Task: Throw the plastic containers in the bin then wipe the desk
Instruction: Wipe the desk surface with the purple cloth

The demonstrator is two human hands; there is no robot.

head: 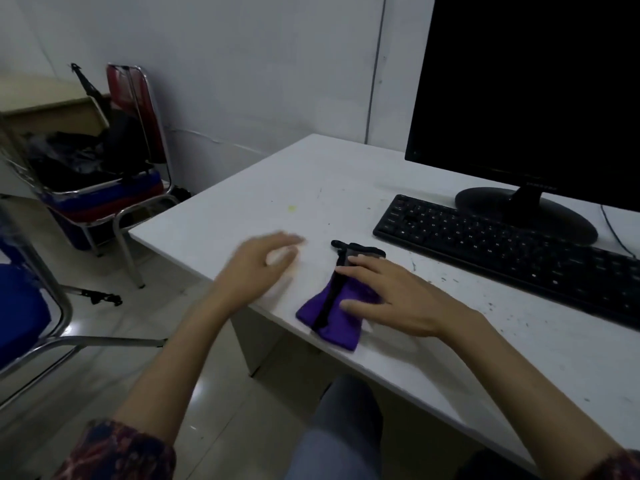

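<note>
A purple cloth (323, 315) with a black strip lies near the front edge of the white desk (277, 188). My right hand (391, 296) rests flat on it, fingers spread, pressing it onto the desk top. My left hand (263, 265) hovers blurred over the desk's front left part, fingers loosely apart, holding nothing. No plastic containers or bin are in view. The desk surface shows a small yellow spot (291, 208) and dark specks.
A black keyboard (512, 251) and a dark monitor (530, 95) stand at the right of the desk. Left of the desk stands a metal chair (138, 140) loaded with dark things. A blue-seated chair (20, 306) is at the far left on the tiled floor.
</note>
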